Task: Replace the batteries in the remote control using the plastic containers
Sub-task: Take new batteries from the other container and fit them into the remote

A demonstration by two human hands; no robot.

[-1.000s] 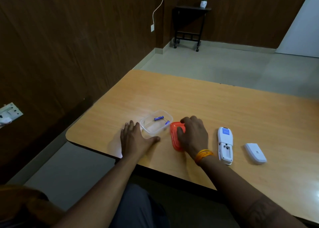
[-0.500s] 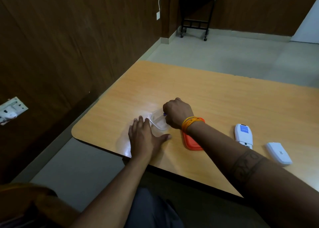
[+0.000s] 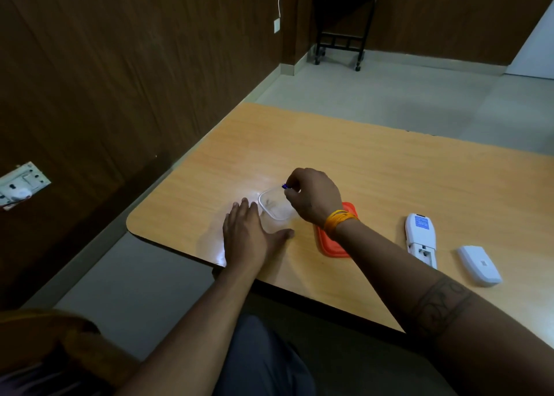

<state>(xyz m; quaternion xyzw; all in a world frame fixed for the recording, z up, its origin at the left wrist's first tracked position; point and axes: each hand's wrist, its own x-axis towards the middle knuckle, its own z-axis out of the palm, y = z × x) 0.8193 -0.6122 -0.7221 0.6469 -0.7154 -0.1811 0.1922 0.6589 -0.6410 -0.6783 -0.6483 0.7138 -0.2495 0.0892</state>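
A switch plate (image 3: 22,183) sat on the dark wood-panelled wall at the far left, beyond the edge of the table (image 3: 374,168); on the table's near left corner the left hand (image 3: 250,235) lay palm down with its fingers spread flat, gripping nothing, its fingertips and thumb lying right against the near left side of a clear plastic container (image 3: 274,205), though actual contact was hard to make out; the container stood open on the tabletop, and whether anything lay inside it could not be told through the glare; over its far right rim hung the right hand (image 3: 314,196), knuckles up and fingers curled under, its fingertips pressed together on a small blue battery (image 3: 284,186), of which only the end poked out at the hand's left edge, above the container's rim rather than down inside it; an orange band (image 3: 340,220) circled that wrist; just right of the container, partly hidden beneath the right wrist, an orange lid (image 3: 331,244) lay flat on the table; further right, apart from both hands, the white remote control (image 3: 421,238) lay back side up with its battery bay uncovered at the near end; just beside it on the right lay the white battery cover (image 3: 479,265), separate from the remote.
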